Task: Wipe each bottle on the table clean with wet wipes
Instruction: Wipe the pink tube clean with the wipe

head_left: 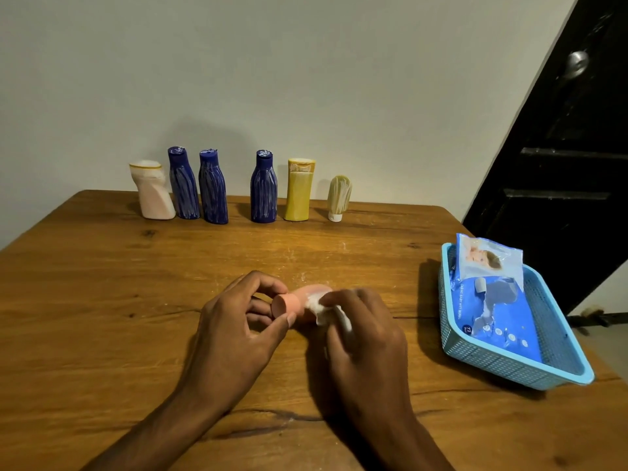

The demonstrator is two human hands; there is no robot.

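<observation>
Six smeared bottles [238, 188] stand; hands [238, 331] wipe one pink bottle [299, 302].

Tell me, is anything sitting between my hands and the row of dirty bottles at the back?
Nothing visible. Bare table lies between the hands, left and right, busy on the pink bottle, and the row of bottles. The basket sits off right.

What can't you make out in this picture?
Head view only:
- Pink bottle: its body is mostly hidden by the right hand and wipe.
- Wipe pack: small print too small to read.
- Basket: its floor is hidden under the pack.
- Left hand: the palm faces away.
</observation>
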